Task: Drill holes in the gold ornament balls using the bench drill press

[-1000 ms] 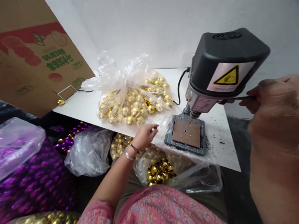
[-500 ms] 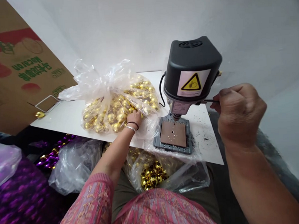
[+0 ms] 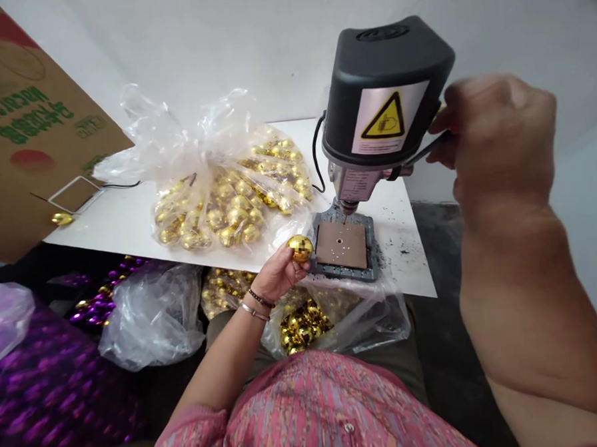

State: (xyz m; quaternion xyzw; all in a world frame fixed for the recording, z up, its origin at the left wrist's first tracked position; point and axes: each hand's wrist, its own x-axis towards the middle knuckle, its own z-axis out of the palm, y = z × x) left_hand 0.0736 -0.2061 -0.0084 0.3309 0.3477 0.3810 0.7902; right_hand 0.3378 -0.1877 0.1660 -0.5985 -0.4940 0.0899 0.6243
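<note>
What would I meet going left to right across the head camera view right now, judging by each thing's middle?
Cardboard box → clear bag of gold balls → left hand → gold ball it holds → drill press → right hand.

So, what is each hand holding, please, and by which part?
Left hand: gold ball, by its lower left. Right hand: black lever, by its outer end.

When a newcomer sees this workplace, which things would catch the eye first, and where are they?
Probably the black-headed drill press with its yellow warning triangle, at the right of the white table, the person's right hand gripping its dark lever. Next, the shiny gold mirrored ball in the left hand, beside the drill's square brown plate. Farther left, a clear plastic bag of shiny gold balls lies on that table.
</note>
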